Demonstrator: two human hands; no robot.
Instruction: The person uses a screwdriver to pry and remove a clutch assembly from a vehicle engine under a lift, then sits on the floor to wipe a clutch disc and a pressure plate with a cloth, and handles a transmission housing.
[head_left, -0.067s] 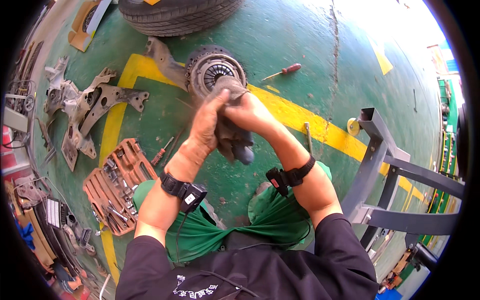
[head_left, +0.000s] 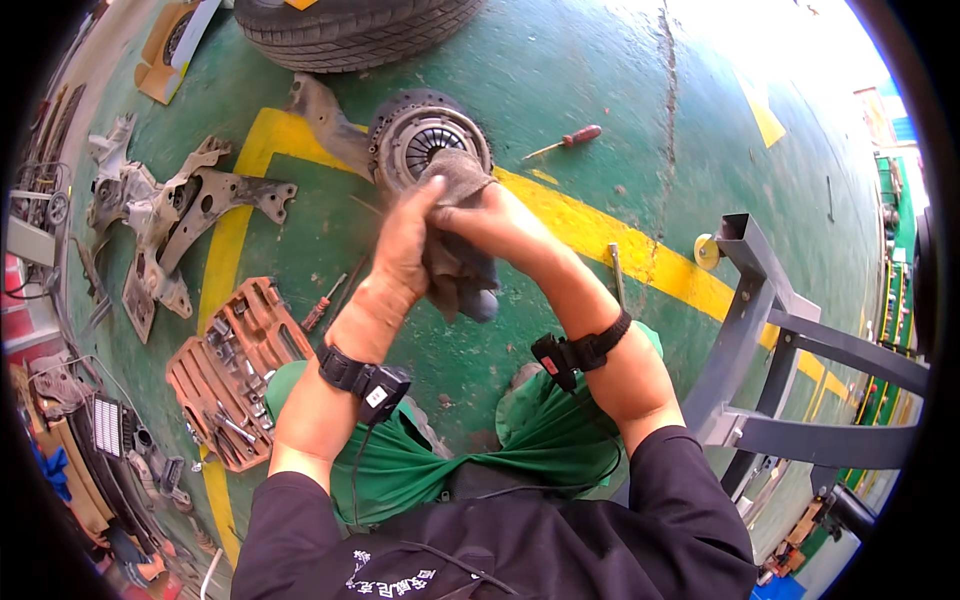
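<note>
Both hands and the rag between them have shifted slightly to the left since the earlier frame. Green painted floor (head_left: pixel 575 65), scuffed and faintly glossy, spreads under everything, crossed by a yellow line. On the right stands a grey frame (head_left: pixel 830 440) of square-section steel tube. At the top lies a black rubber tyre (head_left: pixel 360 40) with grooved tread. At the left, a dull, dusty metal subframe (head_left: pixel 150 205) splays out in irregular arms. Below it, a moulded orange-brown tool case (head_left: pixel 288 338) lies open in two halves, holding sockets (head_left: pixel 232 358) and a ratchet (head_left: pixel 237 428). Near the upper left, an open cardboard box (head_left: pixel 157 80) contains something dark and round. Beyond the hands, a round clutch pressure plate (head_left: pixel 425 125), its metal brownish and ringed with radial spring blades, sits over the yellow line beside a curved metal arm (head_left: pixel 330 125). The soft grey-brown rag (head_left: pixel 460 275) is bunched against its near edge and hangs below. Right hand (head_left: pixel 488 215): fingers curled, pinching the rag. Left hand (head_left: pixel 405 245): thumb raised along the cloth; the other fingers are hidden, so their grip cannot be told. Smallest are two red-handled screwdrivers (head_left: pixel 580 136), one right of the plate, one by the case.
</note>
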